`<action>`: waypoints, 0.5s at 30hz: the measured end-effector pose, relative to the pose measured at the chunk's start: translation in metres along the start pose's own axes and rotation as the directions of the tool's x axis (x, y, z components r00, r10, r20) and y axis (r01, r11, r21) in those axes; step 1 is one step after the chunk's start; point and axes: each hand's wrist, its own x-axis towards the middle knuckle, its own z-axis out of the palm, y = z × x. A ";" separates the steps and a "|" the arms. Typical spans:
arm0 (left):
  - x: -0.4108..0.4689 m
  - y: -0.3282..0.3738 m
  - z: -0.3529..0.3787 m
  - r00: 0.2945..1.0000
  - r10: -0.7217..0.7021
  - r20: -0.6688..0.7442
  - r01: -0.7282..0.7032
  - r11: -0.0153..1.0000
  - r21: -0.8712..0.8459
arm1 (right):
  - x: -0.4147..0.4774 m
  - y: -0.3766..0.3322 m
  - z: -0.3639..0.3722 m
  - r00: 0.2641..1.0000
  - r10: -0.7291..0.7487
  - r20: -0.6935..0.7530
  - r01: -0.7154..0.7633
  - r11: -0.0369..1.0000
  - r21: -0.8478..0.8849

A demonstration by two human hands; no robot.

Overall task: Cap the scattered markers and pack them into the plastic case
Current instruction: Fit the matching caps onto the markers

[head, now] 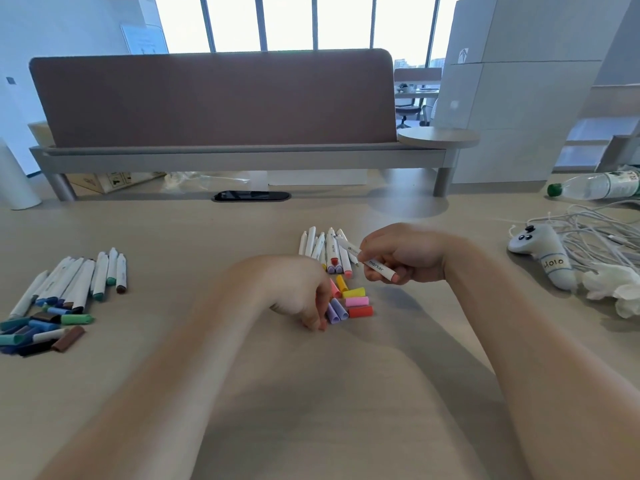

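My right hand grips a white marker printed "marker", held slanted above the table. Behind it lies a row of several uncapped white markers. My left hand rests on the table with fingers curled down at the left edge of a cluster of loose caps in pink, yellow, purple and red; a pink cap shows at its fingertips, and whether it is held I cannot tell. At the far left lie several more white markers and dark blue, green and brown caps. No plastic case is in view.
A grey game controller, tangled white cables and crumpled tissue sit at the right. A plastic bottle lies at the far right. A brown desk divider stands behind, with a black cable slot before it.
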 end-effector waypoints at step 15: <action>0.013 -0.052 -0.006 0.955 -0.087 -0.283 -0.144 0.698 -0.701 | -0.004 0.005 -0.016 0.984 -0.036 0.174 0.039 0.999 -0.010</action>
